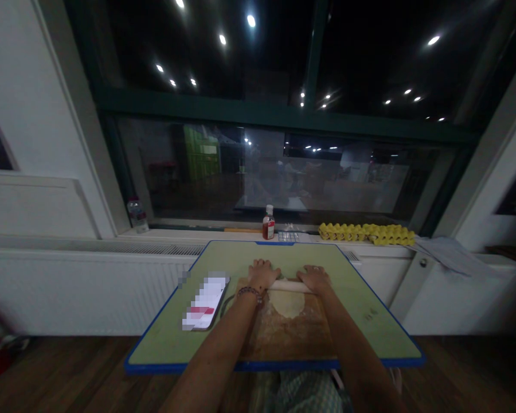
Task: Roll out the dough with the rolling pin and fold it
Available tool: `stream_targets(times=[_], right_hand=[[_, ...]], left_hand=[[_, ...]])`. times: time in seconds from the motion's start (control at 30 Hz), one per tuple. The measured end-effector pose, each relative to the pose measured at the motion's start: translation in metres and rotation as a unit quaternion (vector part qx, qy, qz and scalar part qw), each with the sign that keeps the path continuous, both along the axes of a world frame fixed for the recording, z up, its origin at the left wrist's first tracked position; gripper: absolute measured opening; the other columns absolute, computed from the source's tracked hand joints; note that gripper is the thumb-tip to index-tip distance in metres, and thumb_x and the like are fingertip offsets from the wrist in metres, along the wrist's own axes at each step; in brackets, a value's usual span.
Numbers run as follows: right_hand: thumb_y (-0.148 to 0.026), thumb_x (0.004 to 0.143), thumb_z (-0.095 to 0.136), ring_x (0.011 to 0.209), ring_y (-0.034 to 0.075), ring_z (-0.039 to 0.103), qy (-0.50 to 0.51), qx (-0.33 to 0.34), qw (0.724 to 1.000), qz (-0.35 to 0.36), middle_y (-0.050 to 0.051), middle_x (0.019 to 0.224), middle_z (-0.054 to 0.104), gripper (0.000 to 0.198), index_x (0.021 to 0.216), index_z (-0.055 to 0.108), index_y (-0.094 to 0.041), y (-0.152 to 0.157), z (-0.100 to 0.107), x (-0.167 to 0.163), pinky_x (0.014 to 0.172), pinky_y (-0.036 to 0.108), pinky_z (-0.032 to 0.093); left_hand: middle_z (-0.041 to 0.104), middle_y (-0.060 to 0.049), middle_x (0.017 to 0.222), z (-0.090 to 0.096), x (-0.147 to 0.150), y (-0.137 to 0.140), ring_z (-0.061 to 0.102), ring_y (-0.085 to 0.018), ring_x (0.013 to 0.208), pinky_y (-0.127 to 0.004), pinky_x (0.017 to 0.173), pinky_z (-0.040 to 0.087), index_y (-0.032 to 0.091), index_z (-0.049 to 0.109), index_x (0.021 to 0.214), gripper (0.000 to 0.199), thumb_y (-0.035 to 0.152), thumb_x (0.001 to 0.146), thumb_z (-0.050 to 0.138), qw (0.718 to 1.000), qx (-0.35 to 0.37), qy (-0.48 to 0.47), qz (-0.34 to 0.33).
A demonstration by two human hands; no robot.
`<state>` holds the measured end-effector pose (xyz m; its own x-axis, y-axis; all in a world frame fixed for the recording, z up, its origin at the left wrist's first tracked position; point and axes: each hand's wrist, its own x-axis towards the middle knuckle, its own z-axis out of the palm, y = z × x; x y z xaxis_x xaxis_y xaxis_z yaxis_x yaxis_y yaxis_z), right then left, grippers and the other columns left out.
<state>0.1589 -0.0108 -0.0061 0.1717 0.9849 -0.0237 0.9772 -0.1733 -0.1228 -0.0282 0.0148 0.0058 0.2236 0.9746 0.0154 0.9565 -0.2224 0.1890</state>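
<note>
A pale rolling pin (289,285) lies crosswise on a thin, roundish sheet of dough (289,305). My left hand (262,275) grips the pin's left end, with its fingers over the top and a beaded bracelet at the wrist. Over the right end my right hand (315,277) is closed in the same way. Beneath the dough is a brown wooden board (290,343), dusted with flour. Both palms cover the pin's ends, so only its middle shows. The dough's far edge is partly hidden by the pin.
The board rests on a small green table (230,255) with a blue rim. A phone (206,304) lies left of the board. On the sill behind stand a red-labelled bottle (268,223), a clear bottle (137,215) and yellow egg trays (365,233). A grey cloth (451,255) lies at right.
</note>
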Motion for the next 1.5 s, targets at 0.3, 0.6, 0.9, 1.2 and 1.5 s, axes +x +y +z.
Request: stream_targets(times=[0.3, 0.6, 0.9, 1.2, 1.5], right_hand=[[-0.049, 0.091, 0.037, 0.134, 0.029, 0.042, 0.042, -0.015, 0.999, -0.015, 0.012, 0.143, 0.052, 0.058, 0.138, 0.052, -0.02, 0.014, -0.006, 0.003, 0.103, 0.04, 0.035], [-0.049, 0.089, 0.037, 0.135, 0.031, 0.04, 0.072, -0.019, 0.997, -0.028, 0.013, 0.146, 0.049, 0.062, 0.14, 0.05, -0.016, 0.02, -0.005, 0.005, 0.104, 0.041, 0.034], [-0.05, 0.089, 0.039, 0.137, 0.031, 0.038, 0.079, -0.018, 0.996, -0.028, 0.013, 0.149, 0.045, 0.064, 0.143, 0.048, -0.016, 0.021, -0.006, 0.006, 0.106, 0.041, 0.033], [-0.05, 0.089, 0.039, 0.136, 0.031, 0.038, 0.083, -0.018, 0.996, -0.027, 0.012, 0.148, 0.047, 0.065, 0.143, 0.048, -0.016, 0.022, -0.007, 0.006, 0.106, 0.041, 0.034], [-0.048, 0.089, 0.039, 0.135, 0.03, 0.039, 0.084, -0.016, 0.996, -0.028, 0.011, 0.146, 0.048, 0.061, 0.142, 0.049, -0.018, 0.019, -0.005, 0.006, 0.104, 0.041, 0.035]], left_hand=[[0.054, -0.014, 0.137, 0.002, 0.004, 0.007, 0.043, -0.031, 0.129, -0.042, 0.1, 0.039, 0.02, 0.061, 0.12, 0.048, 0.049, 0.087, 0.044, 0.999, 0.0, -0.019, 0.037], [0.052, -0.016, 0.138, 0.001, 0.005, 0.013, 0.041, -0.03, 0.129, -0.04, 0.102, 0.039, 0.015, 0.061, 0.12, 0.047, 0.046, 0.088, 0.046, 0.999, 0.007, -0.024, 0.035], [0.053, -0.017, 0.136, -0.001, 0.005, 0.015, 0.042, -0.031, 0.128, -0.04, 0.1, 0.039, 0.014, 0.059, 0.123, 0.049, 0.045, 0.088, 0.046, 0.999, 0.009, -0.021, 0.032], [0.057, -0.015, 0.134, 0.0, 0.005, 0.014, 0.045, -0.032, 0.126, -0.042, 0.099, 0.04, 0.018, 0.062, 0.122, 0.045, 0.043, 0.087, 0.047, 0.999, 0.017, -0.026, 0.032], [0.057, -0.017, 0.132, -0.001, 0.005, 0.013, 0.046, -0.031, 0.126, -0.04, 0.099, 0.041, 0.014, 0.062, 0.12, 0.047, 0.043, 0.087, 0.047, 0.999, 0.02, -0.024, 0.036]])
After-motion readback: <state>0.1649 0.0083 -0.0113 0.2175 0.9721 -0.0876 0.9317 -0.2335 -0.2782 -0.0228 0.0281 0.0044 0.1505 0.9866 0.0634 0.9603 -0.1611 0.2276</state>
